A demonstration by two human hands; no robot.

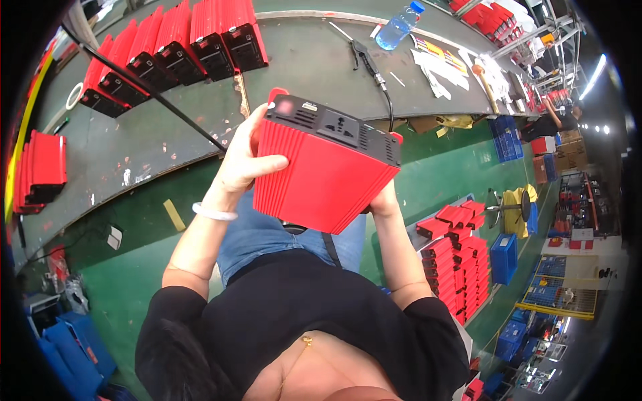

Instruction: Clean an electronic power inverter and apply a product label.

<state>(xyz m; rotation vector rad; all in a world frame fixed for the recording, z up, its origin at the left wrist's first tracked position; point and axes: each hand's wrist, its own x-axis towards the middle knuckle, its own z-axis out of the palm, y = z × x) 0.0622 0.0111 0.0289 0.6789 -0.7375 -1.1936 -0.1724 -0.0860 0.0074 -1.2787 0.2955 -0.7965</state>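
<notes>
A black top is closest; just beyond it, a red-cased unit is held in the air before the bench. The left hand clamps its ribbed side, thumb across the face; the right hand grips the opposite side, fingers hidden, probably sharing the weight. The tilt seems to bring the black end panel into view. Similar units stand rowed on the bench, likely for easy reach; farther right lies an air gun.

Person's left hand and right hand holding red ribbed device, similar units along dark workbench, blue-capped bottle.
</notes>
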